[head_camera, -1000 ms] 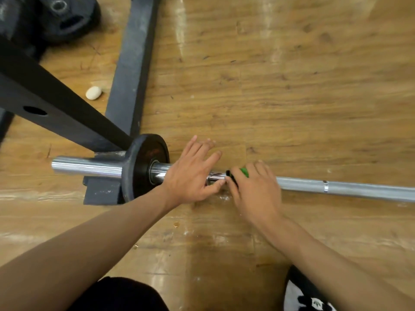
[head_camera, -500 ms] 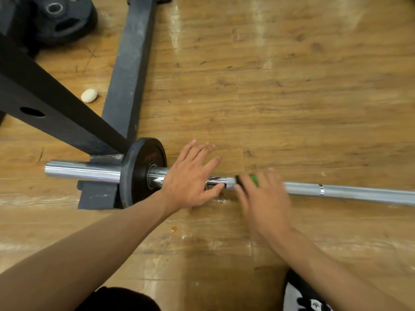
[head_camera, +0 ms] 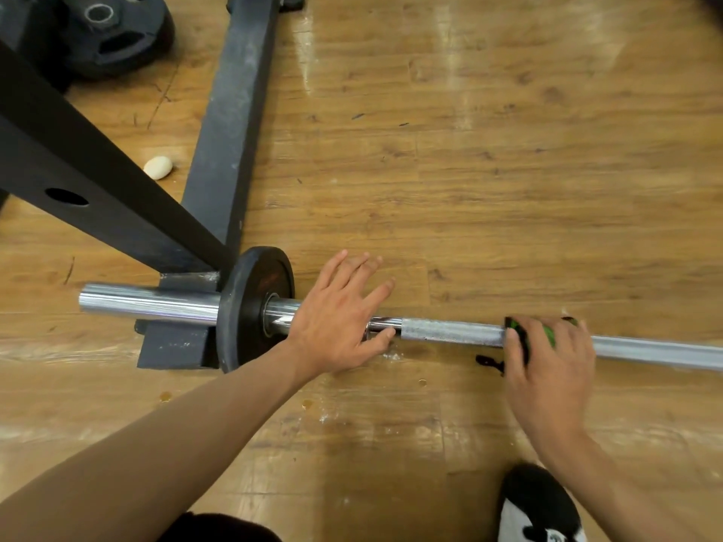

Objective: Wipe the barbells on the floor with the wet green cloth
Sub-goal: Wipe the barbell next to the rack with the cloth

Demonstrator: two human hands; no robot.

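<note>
Barbell steel lies flat on the wooden floor in front of you, its long axis running left to right across the view and dipping slightly toward the right. The bare sleeve end points left; the shaft runs out past the right edge. A small black weight plate stands on edge on the sleeve, touching the foot of the dark rack frame.

Your left hand rests on the bar just right of the plate — fingers straight and spread, palm down, gripping nothing. Your right hand sits farther right, past the knurled section, fingers curled over the shaft and holding the green cloth against it. Only slivers of green and a black edge show between your fingers.

Behind the frame lies a small white lump, and heavier black plates sit at the top left. A black-and-white shoe shows at the bottom right.
</note>
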